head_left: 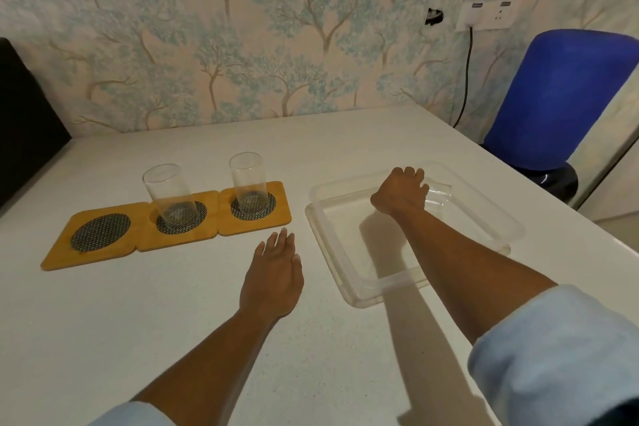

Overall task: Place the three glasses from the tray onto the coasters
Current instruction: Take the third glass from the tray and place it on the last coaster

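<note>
Three wooden coasters with dark mesh centres lie in a row on the white table. A clear glass [169, 195] stands on the middle coaster [179, 221], and a second glass [248, 181] stands on the right coaster [254, 207]. The left coaster [98, 232] holds nothing. My right hand [401, 192] reaches into the clear plastic tray [349, 273], its fingers wrapped around a third glass [439, 194] lying on its side at the tray's far end. My left hand [275, 273] rests flat on the table between coasters and tray, fingers together.
A blue chair [553, 97] stands past the table's right edge. A dark chair back [24, 121] is at the far left. A wall socket with a black cable [466, 73] sits behind the table on the patterned wall.
</note>
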Available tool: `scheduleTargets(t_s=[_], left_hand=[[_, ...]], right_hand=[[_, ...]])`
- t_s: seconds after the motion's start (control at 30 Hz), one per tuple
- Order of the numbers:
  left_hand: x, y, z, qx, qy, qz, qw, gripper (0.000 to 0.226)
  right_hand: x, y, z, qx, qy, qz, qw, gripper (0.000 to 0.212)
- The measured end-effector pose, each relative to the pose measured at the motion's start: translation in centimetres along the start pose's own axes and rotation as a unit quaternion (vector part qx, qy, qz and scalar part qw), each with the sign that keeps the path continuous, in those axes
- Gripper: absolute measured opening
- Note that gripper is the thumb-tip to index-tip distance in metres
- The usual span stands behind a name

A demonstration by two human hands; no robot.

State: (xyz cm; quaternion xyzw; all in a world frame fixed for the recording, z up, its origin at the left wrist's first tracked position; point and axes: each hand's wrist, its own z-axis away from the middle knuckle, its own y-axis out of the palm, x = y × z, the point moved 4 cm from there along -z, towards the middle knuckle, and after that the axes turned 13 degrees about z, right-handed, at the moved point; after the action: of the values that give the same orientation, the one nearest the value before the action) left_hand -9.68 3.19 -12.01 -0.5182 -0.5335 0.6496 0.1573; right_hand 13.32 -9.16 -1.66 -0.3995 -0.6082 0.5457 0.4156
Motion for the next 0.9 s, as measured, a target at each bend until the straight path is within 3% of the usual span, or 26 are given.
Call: scheduleTargets(t_s=[0.23, 0.37, 0.63, 0.73, 0.9], left_hand=[[0.3, 0.2, -0.1, 0.002, -0.006, 0.004, 1.0, 0.06], [0.3, 0.1, -0.1, 0.003, -0.01, 0.01, 1.0, 0.059], [-0.1, -0.3, 0.0, -0.013, -0.008, 0.032, 0.999, 0.054], [-0.1, -0.3, -0.1, -0.015, -0.016, 0.036, 0.999, 0.054], [-0.1, -0.2, 0.0, -0.017, -0.016, 0.034, 0.999, 0.053]], right_hand=[[-2.3, 2.0, -1.6, 0.008, -0.004, 0.109, 0.994, 0.067], [-2.8, 2.5, -2.1, -0.039, -0.013, 0.167, 0.985, 0.057], [-2.8, 2.2, -2.2, -0.057, -0.051, 0.19, 0.979, 0.046], [-2.4, 1.6, -1.9, -0.072, -0.075, 0.138, 0.985, 0.05], [-0.6, -1.0, -0.1, -0.108, -0.068, -0.042, 0.991, 0.063]])
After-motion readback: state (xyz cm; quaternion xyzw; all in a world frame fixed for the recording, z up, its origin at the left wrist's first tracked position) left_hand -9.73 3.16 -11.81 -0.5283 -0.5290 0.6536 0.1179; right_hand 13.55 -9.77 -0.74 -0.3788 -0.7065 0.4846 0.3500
